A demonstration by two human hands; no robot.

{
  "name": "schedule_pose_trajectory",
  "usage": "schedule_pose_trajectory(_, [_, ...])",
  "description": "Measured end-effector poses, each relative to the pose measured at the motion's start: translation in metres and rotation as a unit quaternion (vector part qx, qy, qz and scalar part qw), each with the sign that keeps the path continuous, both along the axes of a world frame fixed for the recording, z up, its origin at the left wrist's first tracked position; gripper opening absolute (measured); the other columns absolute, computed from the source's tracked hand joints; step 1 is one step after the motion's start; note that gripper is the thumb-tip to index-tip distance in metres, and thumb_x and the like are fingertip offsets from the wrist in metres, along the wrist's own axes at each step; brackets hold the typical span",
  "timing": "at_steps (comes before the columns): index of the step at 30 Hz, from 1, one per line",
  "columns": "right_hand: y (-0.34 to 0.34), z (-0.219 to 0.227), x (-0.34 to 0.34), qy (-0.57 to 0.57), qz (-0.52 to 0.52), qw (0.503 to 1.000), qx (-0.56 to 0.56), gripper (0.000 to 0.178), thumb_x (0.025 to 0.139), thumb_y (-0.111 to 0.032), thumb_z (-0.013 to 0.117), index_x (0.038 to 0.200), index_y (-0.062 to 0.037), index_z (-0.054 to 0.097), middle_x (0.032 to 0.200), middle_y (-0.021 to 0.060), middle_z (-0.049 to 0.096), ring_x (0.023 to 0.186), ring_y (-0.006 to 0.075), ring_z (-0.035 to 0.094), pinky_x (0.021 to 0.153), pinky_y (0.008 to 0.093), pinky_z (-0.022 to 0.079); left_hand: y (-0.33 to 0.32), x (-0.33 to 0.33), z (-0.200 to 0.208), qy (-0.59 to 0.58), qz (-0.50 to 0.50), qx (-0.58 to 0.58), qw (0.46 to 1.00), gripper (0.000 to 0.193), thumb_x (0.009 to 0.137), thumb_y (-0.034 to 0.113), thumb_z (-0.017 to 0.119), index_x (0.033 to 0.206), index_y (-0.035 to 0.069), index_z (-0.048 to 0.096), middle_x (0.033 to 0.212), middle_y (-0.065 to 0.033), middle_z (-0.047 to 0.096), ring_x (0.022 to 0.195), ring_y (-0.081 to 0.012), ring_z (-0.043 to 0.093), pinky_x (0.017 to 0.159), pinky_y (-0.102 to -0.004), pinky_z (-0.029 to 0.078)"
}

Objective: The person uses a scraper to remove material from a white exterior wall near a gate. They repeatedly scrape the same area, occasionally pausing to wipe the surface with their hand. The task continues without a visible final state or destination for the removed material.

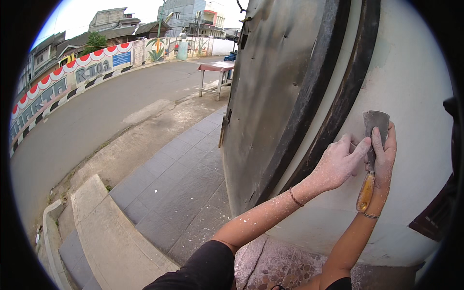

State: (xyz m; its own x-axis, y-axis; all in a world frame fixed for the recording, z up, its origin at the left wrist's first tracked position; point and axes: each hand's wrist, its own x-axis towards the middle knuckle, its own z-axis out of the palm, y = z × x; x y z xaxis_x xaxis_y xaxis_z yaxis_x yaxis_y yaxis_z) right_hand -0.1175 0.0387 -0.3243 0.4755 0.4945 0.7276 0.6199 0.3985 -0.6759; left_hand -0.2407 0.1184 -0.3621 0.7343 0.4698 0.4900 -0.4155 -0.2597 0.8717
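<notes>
A putty knife (377,121) with a broad grey metal blade and a worn yellow-orange handle (366,192) is upright in front of the pale wall, blade at the top. My right hand (385,157) wraps round its blade and neck from the right, the thumb flat along the metal. The handle hangs down over my right wrist. From the left, my left hand (338,164) reaches in with bent fingers, and its fingertips close on the blade's left edge. Pale dust coats both hands, and white flecks dot my left forearm.
The pale wall (411,82) stands close behind my hands. Dark curved trim (333,106) and a grey metal sheet (270,96) rise to their left. Grey floor tiles (169,193) run down to a concrete kerb (111,232). Farther off are a table (217,66) and a road (111,104).
</notes>
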Motion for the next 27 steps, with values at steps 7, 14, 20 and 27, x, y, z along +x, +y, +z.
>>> schedule_pose_trajectory(7, [-0.041,-0.020,0.009,-0.102,0.081,0.988,-0.078,0.036,0.100,-0.020,0.058,0.128,-0.0030,0.046,0.103,0.0055,0.060,0.094,0.0095,0.058,0.081,0.0233,0.049,0.003,-0.004,0.007,-0.166,-0.014,-0.018,0.986,0.027,0.091,0.021,0.070,0.093,-0.006,0.070,0.077,-0.0083,0.069,0.066,-0.0103,0.067,0.058,-0.0217,0.056])
schedule_pose_trajectory(14, [-0.060,-0.042,0.044,-0.083,0.006,0.994,-0.077,0.050,0.098,-0.025,0.061,0.141,-0.0065,0.041,0.096,0.0033,0.062,0.070,0.0044,0.054,0.055,0.0184,0.043,0.002,-0.016,0.031,-0.182,0.159,0.039,0.970,0.016,0.091,0.007,0.065,0.086,-0.007,0.069,0.071,-0.0092,0.070,0.060,-0.0097,0.067,0.053,-0.0223,0.055])
schedule_pose_trajectory(20, [-0.032,-0.066,0.045,-0.028,0.049,0.998,0.035,0.050,0.101,-0.030,0.055,0.141,-0.0054,0.039,0.097,0.0045,0.062,0.069,0.0074,0.055,0.054,0.0193,0.042,-0.018,-0.019,0.028,-0.122,0.081,0.146,0.978,0.035,0.090,0.019,0.071,0.109,-0.009,0.061,0.084,-0.0120,0.072,0.072,-0.0113,0.069,0.065,-0.0243,0.057])
schedule_pose_trajectory(27, [-0.021,-0.076,0.029,0.027,0.206,0.975,-0.085,0.066,0.093,-0.040,0.067,0.138,-0.0052,0.033,0.094,0.0086,0.059,0.069,0.0092,0.056,0.057,0.0217,0.044,-0.032,-0.014,0.037,-0.100,0.280,0.153,0.942,0.007,0.072,-0.002,0.074,0.077,-0.007,0.071,0.072,-0.0113,0.071,0.065,-0.0122,0.069,0.063,-0.0244,0.057])
